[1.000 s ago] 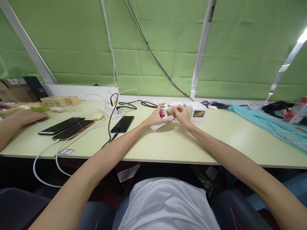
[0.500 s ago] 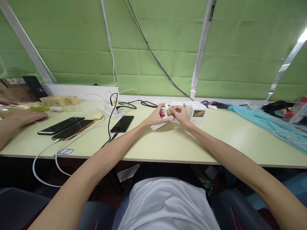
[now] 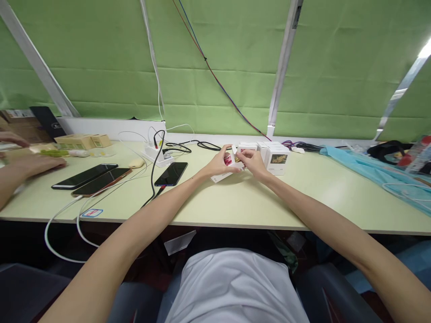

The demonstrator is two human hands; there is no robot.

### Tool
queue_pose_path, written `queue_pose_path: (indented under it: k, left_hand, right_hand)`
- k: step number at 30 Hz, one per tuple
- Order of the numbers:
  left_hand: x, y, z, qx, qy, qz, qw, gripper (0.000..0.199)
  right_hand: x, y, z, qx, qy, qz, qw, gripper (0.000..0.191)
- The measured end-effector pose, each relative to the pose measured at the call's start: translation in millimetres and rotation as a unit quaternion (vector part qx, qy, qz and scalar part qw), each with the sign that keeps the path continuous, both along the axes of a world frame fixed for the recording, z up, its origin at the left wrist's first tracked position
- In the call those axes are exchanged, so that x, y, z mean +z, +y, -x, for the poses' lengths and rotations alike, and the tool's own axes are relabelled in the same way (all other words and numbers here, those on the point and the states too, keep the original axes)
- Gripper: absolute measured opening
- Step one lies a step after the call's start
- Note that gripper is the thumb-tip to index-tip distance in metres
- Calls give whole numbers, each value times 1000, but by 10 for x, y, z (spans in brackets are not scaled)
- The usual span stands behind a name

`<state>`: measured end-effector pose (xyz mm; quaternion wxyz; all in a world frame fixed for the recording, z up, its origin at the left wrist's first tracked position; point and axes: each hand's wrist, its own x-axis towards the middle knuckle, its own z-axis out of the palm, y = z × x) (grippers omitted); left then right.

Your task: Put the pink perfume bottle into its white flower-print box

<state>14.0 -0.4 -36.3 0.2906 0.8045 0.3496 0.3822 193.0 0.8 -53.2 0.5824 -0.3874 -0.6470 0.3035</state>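
My left hand [image 3: 221,164] is closed around a small white cardboard box [image 3: 222,177], held tilted just above the table with its end flap raised. Red and pink contents or print [image 3: 229,159] show at the box's opening. At that same opening, my right hand [image 3: 253,162] is closed, its thumb and fingers pinching a small gold-coloured packet [image 3: 237,159], mostly hidden by the fingers. Close behind the right hand stands a group of similar white boxes [image 3: 279,165], the front one bearing a dark picture panel.
A phone [image 3: 171,174] and a white power strip [image 3: 159,157] with cables lie left of my hands. Further left are two more phones [image 3: 85,176], yellow boxes [image 3: 77,141] and another person's hand [image 3: 43,165]. Blue plastic sheeting [image 3: 373,172] covers the table's right side.
My right hand has shifted slightly left, toward the box opening, and less of the gold-coloured packet shows. My left hand keeps the box nearly still. The other person's hands have moved.
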Motion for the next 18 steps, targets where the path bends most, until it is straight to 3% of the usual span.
queue_pose_path:
  k: [11,18]
  left_hand:
    - [17,-9,2,-18,-28,3,999,102]
    - [16,-5,3,-13,-28,-4,1000,97]
  right_hand:
    - [-7,-8,18,-39,-88,-65,993,59]
    - [19,-32,56,-46,-124,-42,990,72]
